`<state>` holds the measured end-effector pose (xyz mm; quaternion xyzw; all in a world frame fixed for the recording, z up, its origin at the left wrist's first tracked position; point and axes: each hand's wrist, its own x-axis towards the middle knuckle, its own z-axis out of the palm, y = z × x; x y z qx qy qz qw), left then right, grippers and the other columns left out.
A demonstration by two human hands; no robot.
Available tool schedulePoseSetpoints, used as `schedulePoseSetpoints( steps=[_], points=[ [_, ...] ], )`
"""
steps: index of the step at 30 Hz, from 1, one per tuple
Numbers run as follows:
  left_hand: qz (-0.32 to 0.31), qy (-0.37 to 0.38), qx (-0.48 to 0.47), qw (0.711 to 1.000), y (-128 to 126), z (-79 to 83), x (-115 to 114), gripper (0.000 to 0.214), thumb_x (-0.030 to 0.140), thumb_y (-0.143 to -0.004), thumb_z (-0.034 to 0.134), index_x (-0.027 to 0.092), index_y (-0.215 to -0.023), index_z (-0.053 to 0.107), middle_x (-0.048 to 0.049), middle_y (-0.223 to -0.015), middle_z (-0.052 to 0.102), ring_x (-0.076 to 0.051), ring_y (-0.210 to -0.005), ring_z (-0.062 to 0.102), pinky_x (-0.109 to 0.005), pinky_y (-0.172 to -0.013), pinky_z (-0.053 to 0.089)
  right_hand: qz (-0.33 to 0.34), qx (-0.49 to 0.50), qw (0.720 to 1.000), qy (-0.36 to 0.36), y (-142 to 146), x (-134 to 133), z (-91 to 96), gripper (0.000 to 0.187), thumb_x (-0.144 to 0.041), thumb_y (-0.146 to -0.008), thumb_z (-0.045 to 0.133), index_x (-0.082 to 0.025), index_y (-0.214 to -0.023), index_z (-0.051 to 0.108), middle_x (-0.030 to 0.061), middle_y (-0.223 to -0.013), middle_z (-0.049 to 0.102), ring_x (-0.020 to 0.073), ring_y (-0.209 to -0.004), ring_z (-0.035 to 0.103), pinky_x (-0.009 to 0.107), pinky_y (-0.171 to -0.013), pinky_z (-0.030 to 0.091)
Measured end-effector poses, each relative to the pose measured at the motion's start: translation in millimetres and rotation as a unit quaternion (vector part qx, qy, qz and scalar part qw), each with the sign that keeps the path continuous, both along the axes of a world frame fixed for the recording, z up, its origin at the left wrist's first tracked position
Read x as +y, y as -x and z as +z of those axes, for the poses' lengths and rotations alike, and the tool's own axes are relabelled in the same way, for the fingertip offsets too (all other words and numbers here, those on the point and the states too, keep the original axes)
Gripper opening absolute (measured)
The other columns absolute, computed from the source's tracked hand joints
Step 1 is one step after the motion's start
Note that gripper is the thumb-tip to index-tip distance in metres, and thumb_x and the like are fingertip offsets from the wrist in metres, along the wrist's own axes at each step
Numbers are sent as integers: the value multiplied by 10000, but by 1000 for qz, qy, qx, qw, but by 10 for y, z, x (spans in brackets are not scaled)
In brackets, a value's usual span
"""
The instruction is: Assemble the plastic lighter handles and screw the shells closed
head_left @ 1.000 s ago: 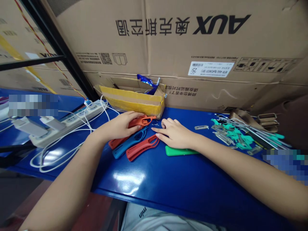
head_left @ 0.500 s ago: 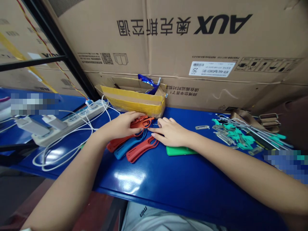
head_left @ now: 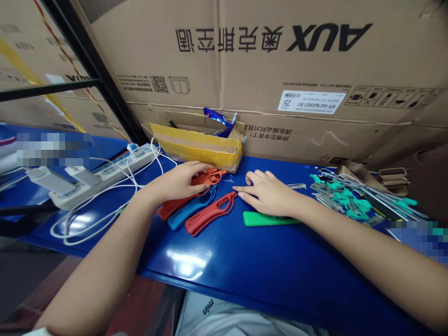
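My left hand [head_left: 187, 181] is closed round an orange lighter casing [head_left: 214, 177], its fingers over the top and its thumb along the near side. Below that hand lie a red-orange casing [head_left: 171, 208], a blue casing [head_left: 185, 212] and a red casing [head_left: 206, 217], each with a looped trigger guard. My right hand [head_left: 266, 192] is open, index finger and thumb stretched left near the red casing's tip. Tiny white pins [head_left: 230, 180] lie on the table just beyond those fingertips. Partly under the right wrist is a green casing [head_left: 266, 219].
A yellow-taped cardboard box [head_left: 199, 148] stands behind my hands, against a large carton [head_left: 245, 70]. White cables and a power strip [head_left: 105, 177] lie at left. Turquoise and clear parts with metal rods [head_left: 343, 198] are heaped at right on the blue table [head_left: 245, 266].
My right hand has drawn back to the right, away from the left hand, uncovering the red casing's loop and the white pins. The left hand stays on the orange casing.
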<state>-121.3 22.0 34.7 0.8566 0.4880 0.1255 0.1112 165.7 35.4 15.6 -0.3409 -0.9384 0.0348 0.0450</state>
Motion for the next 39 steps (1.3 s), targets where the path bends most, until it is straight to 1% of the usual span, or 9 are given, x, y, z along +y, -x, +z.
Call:
schedulePoseSetpoints(
  steps=[4, 8, 13, 18, 26, 30, 33, 36, 39],
  points=[
    [-6, -16, 5, 1000, -22, 29, -4, 596, 434, -871, 651, 178, -1403, 567, -138, -1373, 614, -310, -1235, 594, -455, -1074, 479, -19, 54, 998, 31, -165, -1, -39, 385, -358, -1028, 465, -299, -1344, 677, 103, -1079, 592, 256, -1003, 528, 392, -850, 371],
    [-19, -58, -3, 998, -65, 51, -28, 629, 527, -875, 650, 190, -1401, 570, -140, -1329, 607, -315, -1212, 584, -459, -1056, 473, -45, 145, 987, 57, -222, 43, -95, 329, -196, -944, 564, -254, -1209, 751, 90, -1048, 589, 235, -979, 550, 391, -879, 416],
    [-69, -57, -8, 996, -234, 44, -119, 493, 539, -842, 686, 237, -1230, 657, -95, -1234, 625, -292, -1148, 588, -422, -1003, 477, -70, 232, 966, 86, -105, 118, -137, 189, -129, -864, 655, -211, -976, 783, 43, -946, 586, 179, -859, 556, 336, -821, 449],
    [-105, -46, 13, 993, -401, 25, -198, 544, 633, -753, 757, 234, -1110, 663, -74, -1170, 627, -284, -1079, 576, -451, -1021, 423, -97, 246, 959, 100, 63, 199, -159, 145, -103, -832, 696, -182, -928, 772, 11, -858, 593, 135, -735, 535, 295, -755, 461],
    [-118, -14, 20, 993, -402, -1, -180, 337, 505, -788, 768, 221, -960, 711, -71, -1097, 635, -274, -1044, 565, -425, -975, 437, -84, 210, 968, 108, 219, 233, -247, 48, -126, -831, 739, -169, -850, 732, 32, -904, 582, 172, -869, 558, 328, -842, 442],
    [-128, -5, 11, 992, -356, -2, -149, 314, 505, -810, 750, 224, -947, 727, -68, -1097, 647, -267, -1054, 586, -425, -994, 433, -85, 218, 966, 112, 196, 187, -237, 92, -105, -847, 702, -169, -783, 687, 37, -896, 576, 189, -896, 553, 346, -855, 426],
    [-125, -10, 10, 992, -343, 13, -143, 353, 516, -795, 770, 225, -990, 729, -66, -1109, 658, -267, -1064, 606, -427, -1013, 426, -100, 247, 955, 132, 77, 96, -189, 93, -128, -856, 683, -172, -778, 663, 27, -872, 597, 154, -778, 557, 315, -771, 441],
    [-119, -38, 12, 992, -421, 28, -193, 469, 578, -778, 775, 224, -1078, 711, -76, -1153, 664, -284, -1093, 611, -438, -1027, 424, -135, 290, 932, 172, -125, -56, -156, 72, -207, -879, 658, -181, -813, 652, -4, -738, 613, 136, -650, 556, 285, -646, 447],
    [-115, -68, 2, 991, -630, 11, -317, 504, 594, -842, 712, 206, -1161, 683, -96, -1173, 669, -293, -1123, 605, -426, -1004, 455, -168, 326, 903, 223, -365, -255, -150, 216, -390, -903, 632, -183, -841, 637, -4, -682, 626, 132, -568, 563, 265, -527, 446]
  ],
)
